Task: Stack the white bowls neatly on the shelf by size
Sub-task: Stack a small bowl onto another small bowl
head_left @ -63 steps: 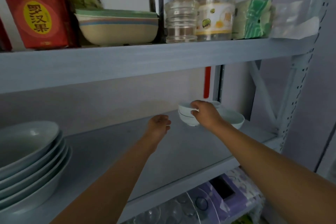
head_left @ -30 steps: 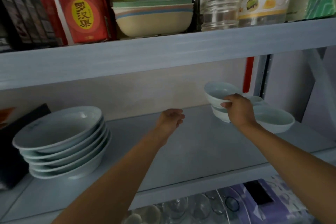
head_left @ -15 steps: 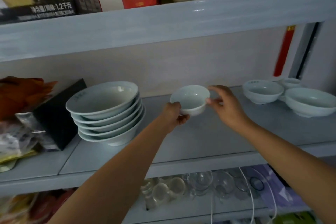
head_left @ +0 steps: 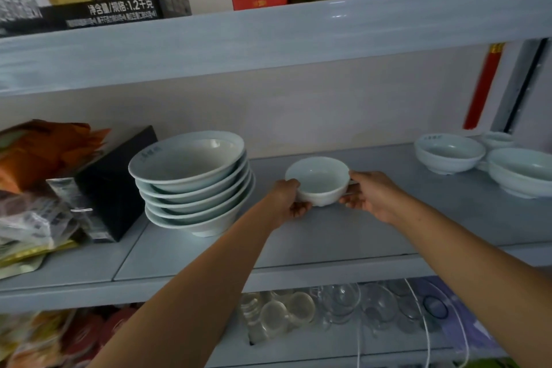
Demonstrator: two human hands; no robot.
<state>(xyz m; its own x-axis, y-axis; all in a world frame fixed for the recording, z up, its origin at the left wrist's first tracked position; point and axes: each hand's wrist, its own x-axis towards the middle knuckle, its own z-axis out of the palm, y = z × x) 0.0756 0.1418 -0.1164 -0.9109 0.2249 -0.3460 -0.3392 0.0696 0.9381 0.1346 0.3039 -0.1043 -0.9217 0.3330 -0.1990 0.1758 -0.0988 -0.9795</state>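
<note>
My left hand (head_left: 288, 200) and right hand (head_left: 369, 196) each have a grip on one side of the small white china bowl (head_left: 318, 181), just right of the stack of big white bowls (head_left: 191, 182); it seems light, slippery and breakable.

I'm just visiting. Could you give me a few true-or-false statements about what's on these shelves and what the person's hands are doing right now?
1. The left hand and right hand both hold the small white bowl. True.
2. That bowl sits on top of the stack of large bowls. False: it is to the stack's right, apart from it.
3. A black box stands left of the stack. True.
4. The lower shelf holds books. False: it holds clear glasses.
</note>
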